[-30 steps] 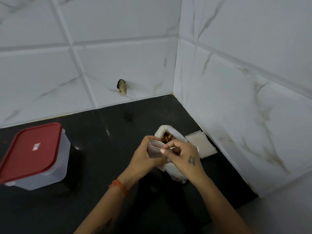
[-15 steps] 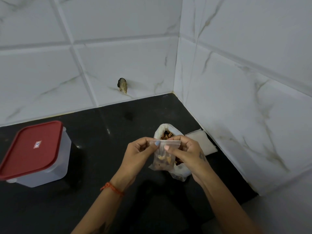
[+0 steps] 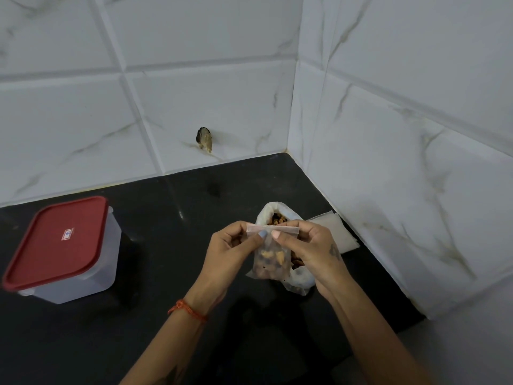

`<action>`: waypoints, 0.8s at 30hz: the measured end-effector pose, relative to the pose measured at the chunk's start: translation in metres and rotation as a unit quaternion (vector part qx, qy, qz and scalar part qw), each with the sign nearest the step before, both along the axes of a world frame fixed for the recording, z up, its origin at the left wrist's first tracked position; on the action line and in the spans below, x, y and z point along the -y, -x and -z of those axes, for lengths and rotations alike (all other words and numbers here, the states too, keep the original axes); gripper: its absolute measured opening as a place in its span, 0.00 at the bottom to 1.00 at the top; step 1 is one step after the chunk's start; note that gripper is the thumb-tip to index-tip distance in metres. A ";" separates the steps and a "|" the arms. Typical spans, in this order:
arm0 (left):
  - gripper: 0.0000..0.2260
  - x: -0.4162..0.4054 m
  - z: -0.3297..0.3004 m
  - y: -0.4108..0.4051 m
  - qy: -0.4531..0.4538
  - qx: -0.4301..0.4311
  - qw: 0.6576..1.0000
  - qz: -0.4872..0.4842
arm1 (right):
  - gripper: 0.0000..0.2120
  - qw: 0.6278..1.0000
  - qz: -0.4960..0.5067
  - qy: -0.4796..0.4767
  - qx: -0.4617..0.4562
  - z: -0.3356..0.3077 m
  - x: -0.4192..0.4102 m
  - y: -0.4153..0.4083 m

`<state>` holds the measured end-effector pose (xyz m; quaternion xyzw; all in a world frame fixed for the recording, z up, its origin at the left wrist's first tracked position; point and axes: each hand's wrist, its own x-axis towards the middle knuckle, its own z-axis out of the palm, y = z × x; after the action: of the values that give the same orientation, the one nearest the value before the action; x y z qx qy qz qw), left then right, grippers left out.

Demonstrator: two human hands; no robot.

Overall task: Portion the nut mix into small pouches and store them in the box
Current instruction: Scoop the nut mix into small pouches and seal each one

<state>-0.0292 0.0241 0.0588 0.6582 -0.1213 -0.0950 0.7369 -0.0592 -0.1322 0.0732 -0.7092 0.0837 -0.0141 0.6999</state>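
Both hands hold a small clear pouch point(image 3: 270, 257) upright over a black counter point(image 3: 166, 315), pinching its top strip between thumbs and fingers: the left hand point(image 3: 230, 251) at the left end, the right hand point(image 3: 311, 251) at the right. Nuts fill the pouch's lower part. Just behind it stands an open white bag point(image 3: 273, 211) of nut mix, its rolled mouth showing brown pieces. A flat stack of empty pouches point(image 3: 337, 232) lies beside the bag, near the tiled wall point(image 3: 402, 162). Well apart to the left sits a clear box point(image 3: 91, 270) with its red lid point(image 3: 58, 243) on. An orange thread point(image 3: 187, 309) circles the left wrist
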 end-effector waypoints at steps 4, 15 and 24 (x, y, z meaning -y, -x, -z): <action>0.04 0.001 -0.002 0.002 -0.001 -0.002 1.000 -0.017 | 0.03 1.000 -0.002 -0.001 -0.001 -0.001 -0.002 0.001; 0.04 -0.001 -0.002 0.008 -0.008 -0.014 1.000 -0.005 | 0.03 1.000 -0.008 0.027 -0.012 -0.001 -0.006 0.003; 0.12 -0.003 -0.004 0.010 -0.011 -0.013 1.000 -0.016 | 0.03 0.999 0.001 0.035 -0.011 -0.005 -0.001 0.006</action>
<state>-0.0388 0.0272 0.0631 0.6667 -0.1003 -0.0928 0.7327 -0.0657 -0.1313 0.0781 -0.7332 0.0920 -0.0098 0.6737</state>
